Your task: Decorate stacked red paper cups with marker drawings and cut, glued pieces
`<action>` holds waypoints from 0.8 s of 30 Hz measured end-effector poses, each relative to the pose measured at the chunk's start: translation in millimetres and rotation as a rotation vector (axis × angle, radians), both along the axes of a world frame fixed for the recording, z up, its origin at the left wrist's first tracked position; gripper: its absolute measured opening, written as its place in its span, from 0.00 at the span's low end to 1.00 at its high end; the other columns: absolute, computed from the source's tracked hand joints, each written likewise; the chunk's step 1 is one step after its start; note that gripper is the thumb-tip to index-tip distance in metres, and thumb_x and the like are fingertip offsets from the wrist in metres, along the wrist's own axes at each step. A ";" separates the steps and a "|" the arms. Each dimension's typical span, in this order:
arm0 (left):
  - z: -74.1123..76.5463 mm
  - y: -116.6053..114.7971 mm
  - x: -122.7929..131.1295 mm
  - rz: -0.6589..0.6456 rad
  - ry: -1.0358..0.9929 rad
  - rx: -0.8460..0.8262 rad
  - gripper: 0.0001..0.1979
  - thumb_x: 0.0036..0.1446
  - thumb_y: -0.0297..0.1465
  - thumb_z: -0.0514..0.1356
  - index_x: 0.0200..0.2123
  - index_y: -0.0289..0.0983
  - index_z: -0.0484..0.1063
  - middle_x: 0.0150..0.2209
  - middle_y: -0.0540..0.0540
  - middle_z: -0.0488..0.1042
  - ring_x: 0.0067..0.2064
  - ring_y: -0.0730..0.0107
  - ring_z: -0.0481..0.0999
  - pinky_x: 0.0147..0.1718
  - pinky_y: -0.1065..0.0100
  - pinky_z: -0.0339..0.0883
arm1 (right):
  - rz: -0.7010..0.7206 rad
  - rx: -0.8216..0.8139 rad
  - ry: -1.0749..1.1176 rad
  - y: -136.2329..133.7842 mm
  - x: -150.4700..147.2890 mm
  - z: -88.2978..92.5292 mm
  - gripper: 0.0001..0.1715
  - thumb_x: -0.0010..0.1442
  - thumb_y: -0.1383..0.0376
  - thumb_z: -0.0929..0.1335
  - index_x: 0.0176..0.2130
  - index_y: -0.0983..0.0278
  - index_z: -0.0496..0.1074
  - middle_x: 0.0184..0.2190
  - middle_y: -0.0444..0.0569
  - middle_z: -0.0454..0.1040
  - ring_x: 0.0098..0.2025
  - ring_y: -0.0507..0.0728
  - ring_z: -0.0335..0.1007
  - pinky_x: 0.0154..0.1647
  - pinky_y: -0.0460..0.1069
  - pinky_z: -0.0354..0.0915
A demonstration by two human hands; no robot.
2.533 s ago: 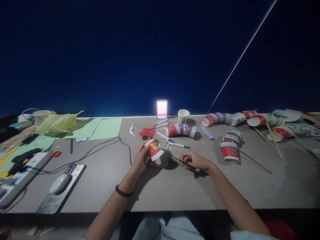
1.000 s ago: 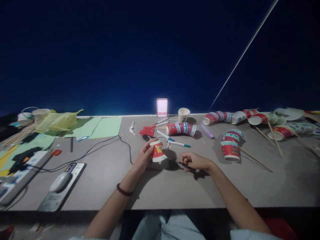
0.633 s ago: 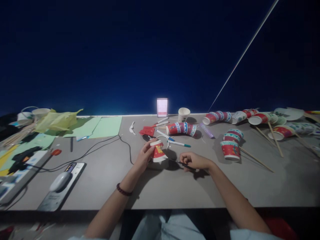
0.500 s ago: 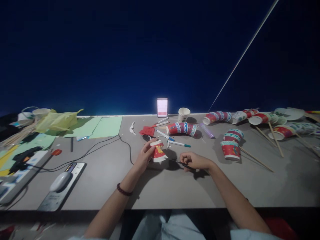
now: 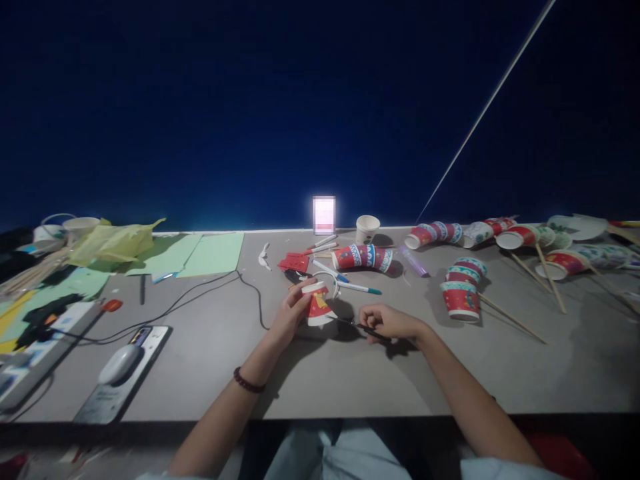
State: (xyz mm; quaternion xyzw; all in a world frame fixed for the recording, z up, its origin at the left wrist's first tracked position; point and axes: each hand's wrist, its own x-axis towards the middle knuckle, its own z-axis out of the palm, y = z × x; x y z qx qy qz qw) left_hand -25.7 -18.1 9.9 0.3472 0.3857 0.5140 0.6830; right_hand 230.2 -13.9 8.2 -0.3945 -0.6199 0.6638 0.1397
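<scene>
My left hand is closed round a small red paper cup, held upside down just above the grey table. My right hand grips dark scissors whose thin blades point left at the cup's lower edge. A white cut ring of paper lies just behind the cup. Both forearms reach in from the bottom edge; a dark bead bracelet sits on the left wrist.
Behind the cup lie felt pens, red paper scraps and a row of nested printed cups. More cups and wooden sticks fill the right. Green paper, a black cable, a phone and a mouse lie left.
The left hand turned the cup from tilted rim-right to nearly upside down and lowered it a little. The scissor tips have closed in on its rim. The right hand barely moved.
</scene>
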 end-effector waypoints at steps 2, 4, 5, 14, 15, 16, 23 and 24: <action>0.9 -0.4 0.6 0.000 0.003 0.002 0.27 0.47 0.39 0.68 0.51 0.38 0.71 0.45 0.42 0.77 0.42 0.62 0.78 0.41 0.66 0.69 | -0.002 -0.014 0.001 0.2 0.5 -1.6 0.17 0.38 0.69 0.72 0.27 0.64 0.62 0.19 0.34 0.63 0.23 0.46 0.61 0.24 0.41 0.56; 1.8 -0.8 1.0 0.003 0.008 0.010 0.27 0.47 0.39 0.68 0.51 0.38 0.72 0.45 0.42 0.77 0.42 0.62 0.78 0.41 0.67 0.69 | -0.005 -0.011 0.002 0.6 1.0 -3.3 0.17 0.38 0.69 0.72 0.27 0.64 0.62 0.19 0.34 0.63 0.23 0.46 0.61 0.24 0.41 0.56; 2.0 -0.9 1.1 0.004 0.008 0.014 0.27 0.47 0.39 0.68 0.51 0.38 0.72 0.45 0.42 0.77 0.42 0.62 0.78 0.41 0.67 0.69 | -0.006 -0.003 0.004 0.8 1.1 -4.0 0.17 0.38 0.69 0.73 0.27 0.64 0.62 0.19 0.34 0.63 0.23 0.46 0.61 0.24 0.41 0.56; 1.1 -1.0 0.4 0.001 0.013 0.015 0.27 0.47 0.39 0.68 0.51 0.39 0.72 0.45 0.42 0.78 0.42 0.62 0.78 0.41 0.67 0.70 | -0.010 0.018 0.003 -0.3 0.5 -1.3 0.18 0.37 0.67 0.73 0.27 0.64 0.62 0.19 0.34 0.61 0.22 0.45 0.59 0.24 0.41 0.55; 1.3 -1.0 0.3 0.001 0.014 0.015 0.27 0.47 0.39 0.68 0.51 0.38 0.71 0.45 0.42 0.77 0.42 0.62 0.78 0.41 0.67 0.70 | -0.012 0.015 0.006 -0.6 0.4 -0.8 0.18 0.38 0.67 0.73 0.27 0.64 0.62 0.19 0.33 0.60 0.22 0.45 0.59 0.23 0.41 0.55; 1.4 -1.0 0.2 -0.001 0.015 0.016 0.27 0.47 0.39 0.68 0.51 0.38 0.71 0.45 0.42 0.77 0.43 0.62 0.77 0.41 0.67 0.70 | -0.013 0.011 0.010 -0.9 0.4 -0.5 0.17 0.38 0.67 0.73 0.27 0.64 0.62 0.19 0.33 0.60 0.22 0.45 0.59 0.23 0.41 0.55; 1.3 -0.7 -0.2 -0.010 0.013 0.025 0.26 0.48 0.38 0.67 0.51 0.38 0.72 0.46 0.41 0.77 0.43 0.61 0.78 0.41 0.66 0.70 | -0.016 0.002 0.012 -0.8 0.4 -2.8 0.19 0.37 0.66 0.74 0.27 0.64 0.61 0.18 0.33 0.59 0.21 0.44 0.56 0.23 0.41 0.55; 1.1 -0.6 -0.1 -0.010 0.013 0.026 0.27 0.48 0.38 0.67 0.51 0.38 0.72 0.46 0.41 0.77 0.43 0.61 0.78 0.41 0.66 0.70 | -0.016 0.004 0.011 -0.7 0.3 -2.7 0.20 0.37 0.66 0.74 0.26 0.64 0.61 0.18 0.33 0.59 0.21 0.44 0.55 0.23 0.41 0.55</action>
